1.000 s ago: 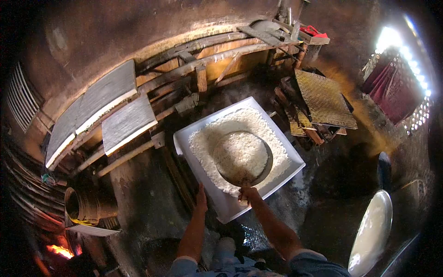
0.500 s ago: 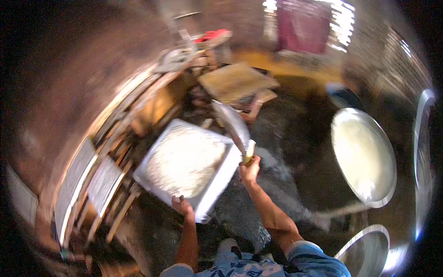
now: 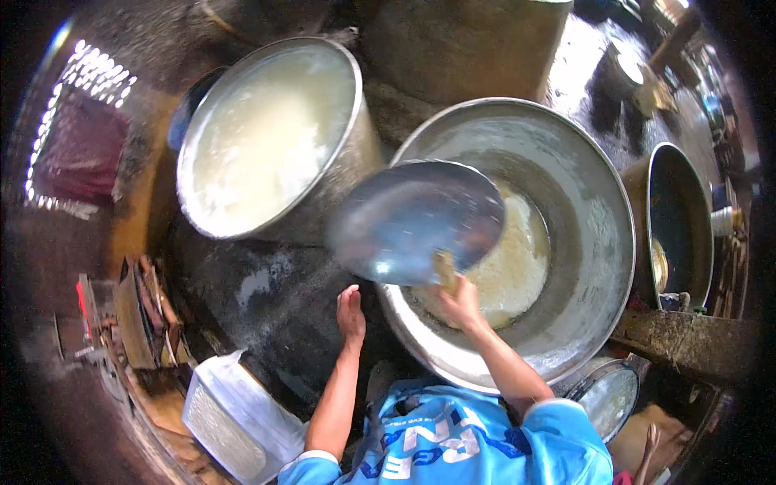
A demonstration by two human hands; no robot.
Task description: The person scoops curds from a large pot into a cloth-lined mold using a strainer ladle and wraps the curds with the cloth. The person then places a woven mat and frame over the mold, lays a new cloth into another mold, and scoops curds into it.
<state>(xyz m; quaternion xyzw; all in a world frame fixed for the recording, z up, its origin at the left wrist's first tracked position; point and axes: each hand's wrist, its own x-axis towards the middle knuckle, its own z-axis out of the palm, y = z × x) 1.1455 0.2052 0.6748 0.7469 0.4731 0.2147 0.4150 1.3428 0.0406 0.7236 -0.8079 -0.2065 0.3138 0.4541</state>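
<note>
My right hand (image 3: pixel 462 305) grips the short handle of a wide, round metal scoop (image 3: pixel 420 210), shaped like a shallow pan and smeared by motion. The scoop is over the near-left rim of a big metal vat (image 3: pixel 594 230), which has a pale, wet mass (image 3: pixel 513 279) at its bottom. What the scoop carries, if anything, I cannot make out. My left hand (image 3: pixel 351 314) is raised over the dark floor, left of the vat, with its fingers stretched out and nothing in it. Below and left of that hand stands a white, cloth-lined tub (image 3: pixel 242 416) with pale contents.
Another large vat (image 3: pixel 271 137), full of cloudy whitish liquid, stands at the upper left. A dark-insided metal drum (image 3: pixel 679 226) is at the right, with a smaller round vessel (image 3: pixel 610 396) below it. Another person's hand (image 3: pixel 651 440) shows at the lower right. Wooden boards (image 3: pixel 149 315) lie at the left.
My view has swung right, from the tub to the vats. The scoop, beside the tub before, is now over the vat in my right hand. My left hand has left the tub's edge.
</note>
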